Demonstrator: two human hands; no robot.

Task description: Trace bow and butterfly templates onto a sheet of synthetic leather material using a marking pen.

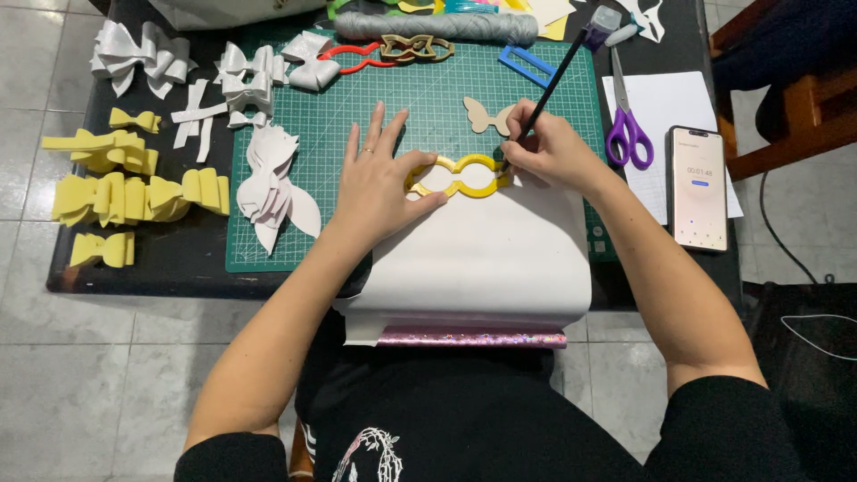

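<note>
Tracing is being done around a yellow bow-shaped template [457, 176], which lies on the white sheet [482, 254] at its far edge. The template is pinned flat by the left hand [382, 183], fingers spread, thumb and forefinger pressed on its left loop. A black pencil [549, 89] is pinched in the right hand [552, 150], its tip at the template's right end. A skewed outline could result if the template slid under lighter pressure, or if the sheet, curling off the table's near edge, shifted. Under the sheet a green cutting mat [428, 98] is seen on a dark table [152, 259]; grey floor tiles [80, 375] surround it.
</note>
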